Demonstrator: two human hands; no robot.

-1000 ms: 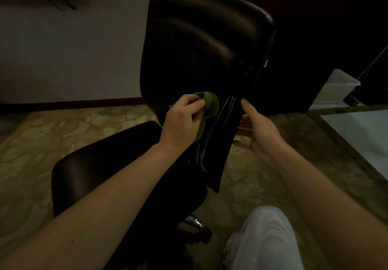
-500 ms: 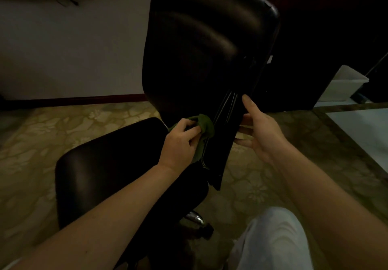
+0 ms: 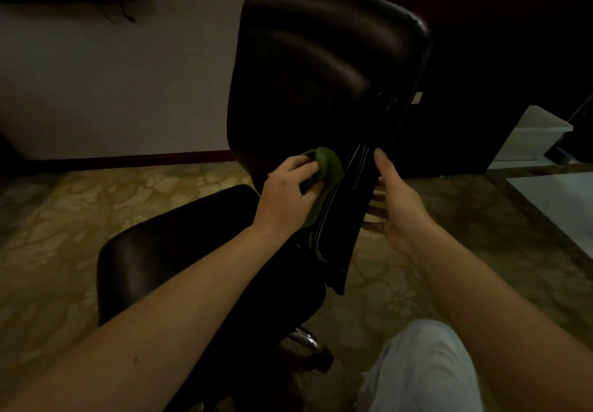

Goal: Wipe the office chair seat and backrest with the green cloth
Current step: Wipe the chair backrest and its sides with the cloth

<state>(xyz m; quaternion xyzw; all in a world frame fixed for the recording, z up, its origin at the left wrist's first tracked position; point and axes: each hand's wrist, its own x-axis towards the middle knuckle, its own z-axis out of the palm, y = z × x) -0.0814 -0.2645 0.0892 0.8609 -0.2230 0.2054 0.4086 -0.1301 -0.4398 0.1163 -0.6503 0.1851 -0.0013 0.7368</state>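
1. Your left grip (image 3: 288,193) is closed round the green cloth (image 3: 327,166). Its fingers curl over the bunched fabric and press it against the lower part of the backrest (image 3: 321,75), near its right edge.
2. The cloth sits between your knuckles and the dark ribbed back support (image 3: 348,200), and a fold of it hangs down just beside that support.
3. Your right grip (image 3: 399,209) holds the back support from the other side. The thumb lies up along its edge and the fingers reach behind it, so their tips are hidden.
4. The backrest stands upright, black and glossy. The seat (image 3: 167,251) lies below and to the left of it, partly under your left forearm.
5. A chrome base part (image 3: 305,338) shows beneath the seat, above the patterned carpet (image 3: 80,212).
6. Your knee (image 3: 417,370), in light trousers, is at the bottom right.
7. A white bin (image 3: 542,136) stands well apart from the chair at the far right, beside dark furniture.
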